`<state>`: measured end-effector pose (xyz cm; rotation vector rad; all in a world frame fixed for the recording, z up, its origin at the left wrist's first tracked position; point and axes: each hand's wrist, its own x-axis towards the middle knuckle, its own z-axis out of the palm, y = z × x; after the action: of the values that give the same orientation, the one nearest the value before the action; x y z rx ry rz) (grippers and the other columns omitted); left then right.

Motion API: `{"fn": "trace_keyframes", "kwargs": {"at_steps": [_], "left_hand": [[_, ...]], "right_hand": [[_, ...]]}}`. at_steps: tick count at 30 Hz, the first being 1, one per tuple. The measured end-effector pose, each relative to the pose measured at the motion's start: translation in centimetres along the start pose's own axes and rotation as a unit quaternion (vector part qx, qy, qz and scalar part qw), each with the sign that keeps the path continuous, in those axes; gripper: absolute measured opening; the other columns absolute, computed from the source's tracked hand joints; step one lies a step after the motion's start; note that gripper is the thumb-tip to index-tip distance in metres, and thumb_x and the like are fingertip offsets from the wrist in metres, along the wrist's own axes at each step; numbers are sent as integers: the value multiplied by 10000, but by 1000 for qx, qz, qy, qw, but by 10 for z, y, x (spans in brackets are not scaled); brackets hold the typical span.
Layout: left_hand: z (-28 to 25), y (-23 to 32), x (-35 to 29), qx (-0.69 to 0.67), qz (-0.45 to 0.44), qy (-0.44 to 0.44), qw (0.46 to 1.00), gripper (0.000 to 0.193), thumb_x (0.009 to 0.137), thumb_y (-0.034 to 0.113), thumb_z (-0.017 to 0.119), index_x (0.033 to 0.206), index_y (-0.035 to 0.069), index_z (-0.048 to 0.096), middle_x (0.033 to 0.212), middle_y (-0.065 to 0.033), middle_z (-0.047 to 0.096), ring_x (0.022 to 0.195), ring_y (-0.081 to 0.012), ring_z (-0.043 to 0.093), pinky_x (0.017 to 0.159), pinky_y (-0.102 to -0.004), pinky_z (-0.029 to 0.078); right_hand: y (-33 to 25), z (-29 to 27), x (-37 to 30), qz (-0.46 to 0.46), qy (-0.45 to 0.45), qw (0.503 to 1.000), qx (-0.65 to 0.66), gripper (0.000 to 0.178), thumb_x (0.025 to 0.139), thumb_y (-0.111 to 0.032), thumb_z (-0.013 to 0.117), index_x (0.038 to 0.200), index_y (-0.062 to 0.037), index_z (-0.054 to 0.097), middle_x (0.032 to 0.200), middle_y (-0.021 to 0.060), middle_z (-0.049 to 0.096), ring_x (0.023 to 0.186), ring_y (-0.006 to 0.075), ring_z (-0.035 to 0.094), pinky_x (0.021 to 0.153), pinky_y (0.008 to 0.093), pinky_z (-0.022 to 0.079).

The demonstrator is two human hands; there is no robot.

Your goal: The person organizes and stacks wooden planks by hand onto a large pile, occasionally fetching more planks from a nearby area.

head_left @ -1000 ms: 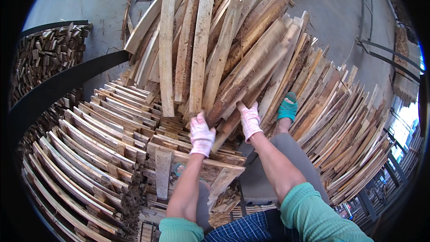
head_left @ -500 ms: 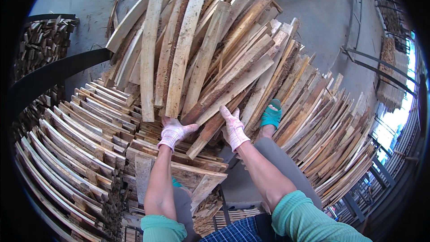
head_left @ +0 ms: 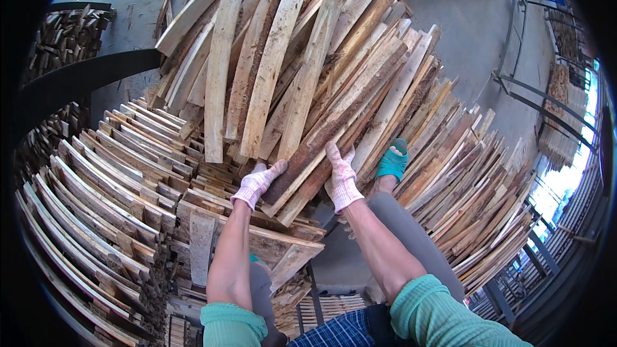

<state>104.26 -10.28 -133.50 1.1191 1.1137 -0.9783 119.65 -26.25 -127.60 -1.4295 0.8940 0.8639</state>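
A few rough wooden slats with bark edges (head_left: 334, 130) slant between my hands, their near ends close together. My left hand (head_left: 258, 181), in a whitish-pink knit glove, presses its thumb to their left side; its fingers are partly hidden under the wood. On the other side my right hand (head_left: 341, 173), gloved alike, curls around the slats' right edge. Just beyond lies a loose heap of long pale slats (head_left: 272, 67), fanned out and pointing away from me. Below my left hand is a stack of boards (head_left: 254, 231).
Stacked rows of slats (head_left: 109, 180) fill the left side. More slats (head_left: 463, 186) lean in a pile at right, beside my green-sandalled foot (head_left: 392, 162). A dark curved metal bar (head_left: 90, 76) juts in at left. Metal frames (head_left: 514, 38) stand at far right on grey floor (head_left: 459, 19).
The bark-edged slats between my hands have slid toward me and drawn together side by side. My right hand has moved slightly further along them. The view has shifted a little.
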Motion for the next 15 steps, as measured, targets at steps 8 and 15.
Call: {"fn": "trace_keyframes", "kwargs": {"at_steps": [8,15], "left_hand": [[14,34,-91,118,71,-25,990,1408,631,682,857,1587,-42,118,1510,-309,433,1437,-353,408,1164,-384,349],[79,74,-177,-49,20,-185,981,1479,637,644,895,1530,-156,30,1471,-285,463,1369,-313,453,1138,-349,376]], "right_hand": [[-43,-10,-52,72,-64,993,-63,1294,751,-523,875,1637,-149,8,1597,162,338,1419,329,397,1124,519,371],[-124,-66,-99,-10,-82,992,-92,1126,836,-489,805,1627,-113,98,1481,145,464,1288,300,525,1039,447,478]]}}
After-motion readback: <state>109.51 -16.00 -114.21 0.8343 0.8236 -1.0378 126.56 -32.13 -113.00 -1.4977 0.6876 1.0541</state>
